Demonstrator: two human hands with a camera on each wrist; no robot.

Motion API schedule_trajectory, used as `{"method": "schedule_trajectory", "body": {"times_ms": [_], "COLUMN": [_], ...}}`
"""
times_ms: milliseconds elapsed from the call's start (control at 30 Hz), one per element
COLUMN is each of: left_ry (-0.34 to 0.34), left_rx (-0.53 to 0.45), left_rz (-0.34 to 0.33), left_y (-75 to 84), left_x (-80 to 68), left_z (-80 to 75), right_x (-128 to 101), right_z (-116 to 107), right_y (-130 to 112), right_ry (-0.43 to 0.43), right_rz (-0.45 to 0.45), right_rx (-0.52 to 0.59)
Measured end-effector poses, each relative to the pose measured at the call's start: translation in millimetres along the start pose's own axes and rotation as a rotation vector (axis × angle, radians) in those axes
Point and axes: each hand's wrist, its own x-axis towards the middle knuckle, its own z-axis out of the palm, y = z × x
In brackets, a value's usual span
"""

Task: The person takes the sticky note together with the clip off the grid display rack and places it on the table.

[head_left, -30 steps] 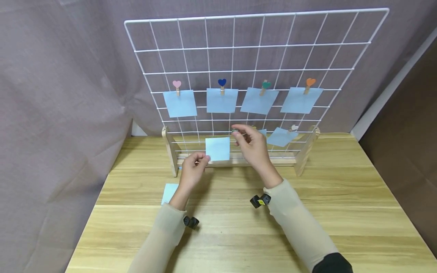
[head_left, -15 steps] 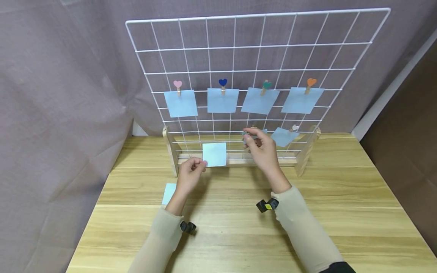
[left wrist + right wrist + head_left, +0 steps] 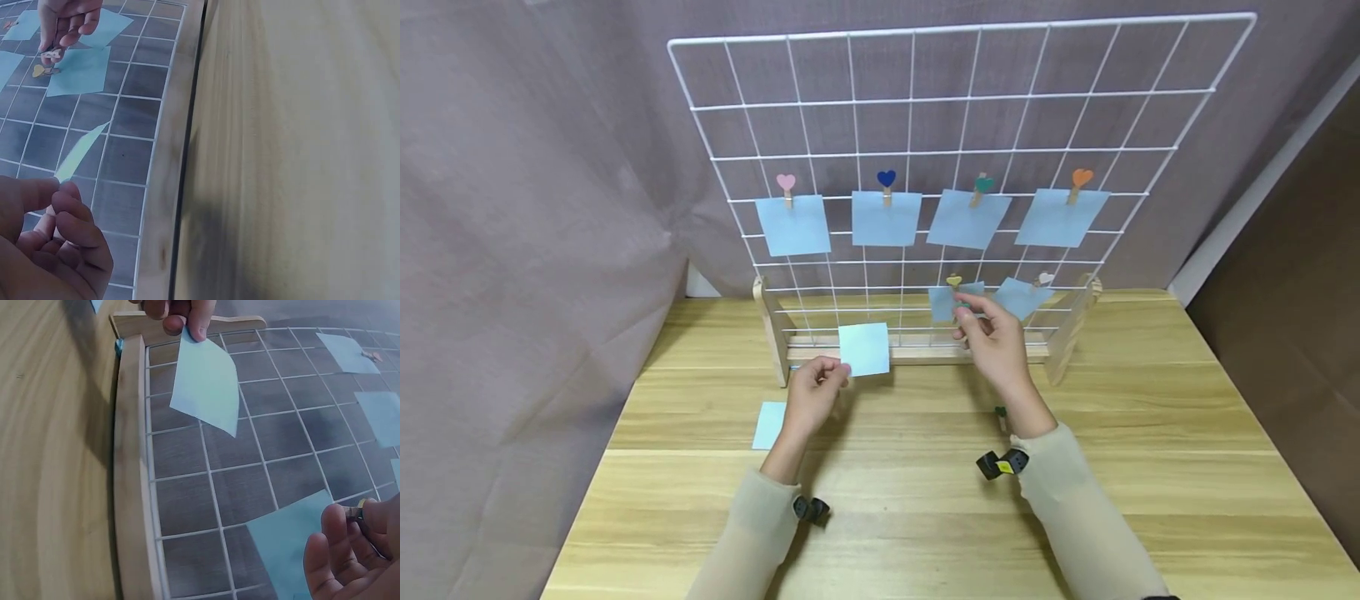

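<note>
My left hand [image 3: 811, 393] pinches a light blue paper note [image 3: 864, 350] by its lower left corner, in front of the grid's lower part. Seen from the left wrist, that note [image 3: 81, 152] is nearly edge-on. Between thumb and fingertips my right hand [image 3: 997, 343] holds a small wooden clothespin [image 3: 353, 512], largely hidden by the fingers; a bit of green shows on it in the head view. This hand is in front of a hung note [image 3: 943, 305] with a yellow heart clothespin [image 3: 954, 281], partly covering that note.
A white wire grid [image 3: 912, 100] stands on wooden feet [image 3: 770, 333]. Several blue notes hang from it by heart clothespins, among them a blue one [image 3: 887, 179]. Another note [image 3: 769, 425] lies left on the table, and a dark green heart clothespin [image 3: 1001, 415] near my right wrist.
My left hand has moved slightly down and left with its note. My right hand has shifted right and down with the clothespin, uncovering the yellow heart clothespin and its note.
</note>
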Motion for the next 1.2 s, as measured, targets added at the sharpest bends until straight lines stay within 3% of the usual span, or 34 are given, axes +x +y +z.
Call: {"method": "schedule_trajectory", "body": {"times_ms": [267, 667, 1200], "left_ry": [0.036, -0.026, -0.035], "left_rx": [-0.053, -0.016, -0.039], "left_rz": [-0.048, -0.035, -0.135], "left_y": [-5.0, -13.1, -29.5], "left_x": [-4.4, -12.2, -32.3], "left_z": [-3.0, -10.0, -19.9], "right_x": [-7.6, -20.0, -41.3], "right_z": [-7.1, -18.3, -46.6], "right_y": [12.9, 33.3, 56.7], "right_ry": [0.014, 0.039, 0.079], "right_rz": [0.034, 0.044, 0.188], "right_rx": [0.041, 0.047, 0.008]}}
